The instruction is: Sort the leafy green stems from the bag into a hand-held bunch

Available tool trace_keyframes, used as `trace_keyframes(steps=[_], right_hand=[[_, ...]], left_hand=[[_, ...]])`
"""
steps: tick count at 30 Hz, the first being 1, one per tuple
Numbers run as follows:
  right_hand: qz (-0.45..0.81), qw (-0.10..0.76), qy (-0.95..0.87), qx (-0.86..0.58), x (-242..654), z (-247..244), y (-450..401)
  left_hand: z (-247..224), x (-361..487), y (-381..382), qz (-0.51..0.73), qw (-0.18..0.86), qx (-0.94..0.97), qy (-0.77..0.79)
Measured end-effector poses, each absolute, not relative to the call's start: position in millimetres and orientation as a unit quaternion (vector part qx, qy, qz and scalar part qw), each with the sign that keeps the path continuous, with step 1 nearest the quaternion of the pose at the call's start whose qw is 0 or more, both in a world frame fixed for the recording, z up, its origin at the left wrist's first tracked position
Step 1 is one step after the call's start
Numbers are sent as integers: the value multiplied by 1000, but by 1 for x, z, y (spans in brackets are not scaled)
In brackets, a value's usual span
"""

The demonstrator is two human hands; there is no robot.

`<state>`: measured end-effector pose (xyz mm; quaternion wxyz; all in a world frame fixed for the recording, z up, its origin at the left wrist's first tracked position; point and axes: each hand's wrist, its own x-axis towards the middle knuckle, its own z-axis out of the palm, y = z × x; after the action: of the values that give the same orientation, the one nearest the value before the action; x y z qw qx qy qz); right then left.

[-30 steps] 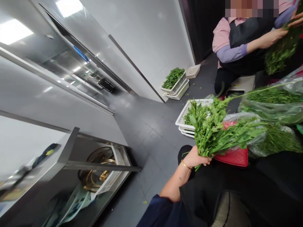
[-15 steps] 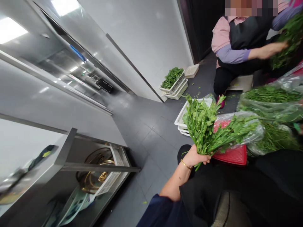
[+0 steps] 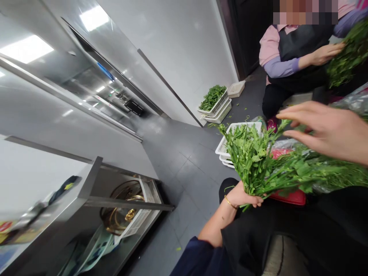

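My left hand (image 3: 246, 194), with a gold bracelet at the wrist, is closed round the lower stems of a leafy green bunch (image 3: 251, 157). The bunch fans out upward and to the right above my lap. My right hand (image 3: 324, 128) reaches in from the right edge, its thumb and fingers apart at the tip of one upright stem; whether it touches the stem is unclear. A white basket (image 3: 222, 143) stands just behind the bunch. Part of a red tray (image 3: 296, 197) shows under the greens.
Stacked white baskets with greens (image 3: 214, 100) stand by the wall, beside a small white tray (image 3: 236, 89). Another person (image 3: 299, 50) sits at the upper right, handling greens. A metal shelf (image 3: 129, 203) with glass lids is at the left. Plastic bags lie at the right.
My right hand has come into view from the right, over the greens. The bunch in my left hand looks more spread out to the right. The view has shifted slightly.
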<state>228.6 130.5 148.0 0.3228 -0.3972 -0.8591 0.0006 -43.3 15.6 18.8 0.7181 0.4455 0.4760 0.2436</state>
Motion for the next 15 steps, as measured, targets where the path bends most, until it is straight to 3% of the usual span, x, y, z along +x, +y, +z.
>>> trace_keyframes(steps=[5, 11, 15], right_hand=[[98, 143, -913, -369, 201, 138, 163], [78, 236, -896, -369, 232, 124, 139], [191, 355, -833, -379, 251, 132, 137]], left_hand=[[19, -50, 12, 226, 725, 469, 450], [19, -58, 10, 268, 720, 444, 461], [12, -65, 13, 216, 743, 450, 446]])
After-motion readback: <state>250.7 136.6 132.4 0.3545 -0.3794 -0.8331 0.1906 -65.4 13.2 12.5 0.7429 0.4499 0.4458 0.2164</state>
